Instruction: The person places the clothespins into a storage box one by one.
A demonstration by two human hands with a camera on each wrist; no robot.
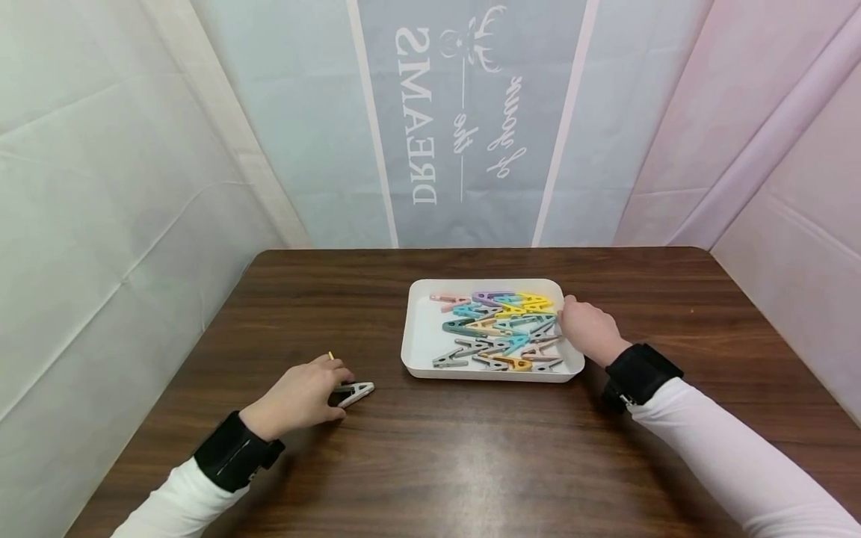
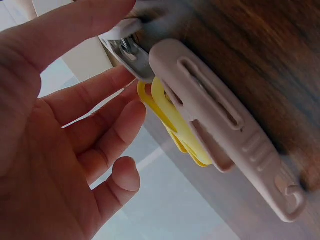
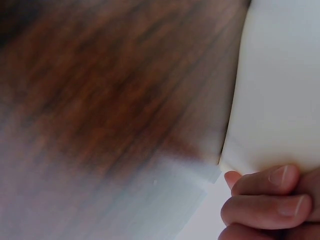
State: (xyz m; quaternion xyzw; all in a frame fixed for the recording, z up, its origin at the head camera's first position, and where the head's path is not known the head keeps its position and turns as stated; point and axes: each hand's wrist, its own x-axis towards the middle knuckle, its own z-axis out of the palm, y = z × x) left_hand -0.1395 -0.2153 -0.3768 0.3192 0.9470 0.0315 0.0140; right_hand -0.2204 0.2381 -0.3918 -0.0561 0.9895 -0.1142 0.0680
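My left hand point(image 1: 299, 396) is low over the left part of the table, its fingers loosely spread around a few clothespins. A pale clothespin point(image 1: 358, 393) pokes out between thumb and index finger. In the left wrist view, a beige clothespin point(image 2: 215, 115) lies nearest, with a yellow clothespin point(image 2: 187, 137) behind it. Beyond those, a grey clothespin point(image 2: 134, 57) is by the fingertips; the thumb looks apart from it. My right hand point(image 1: 590, 329) grips the right rim of a white tray point(image 1: 418, 340), its fingers curled at the edge point(image 3: 270, 100).
Many clothespins point(image 1: 504, 329) in pink, purple, yellow, teal, grey and orange lie spread in the tray. Everything stands on a dark wooden table point(image 1: 430, 463). A printed curtain point(image 1: 471, 224) hangs behind the far edge, with pale cloth at both sides.
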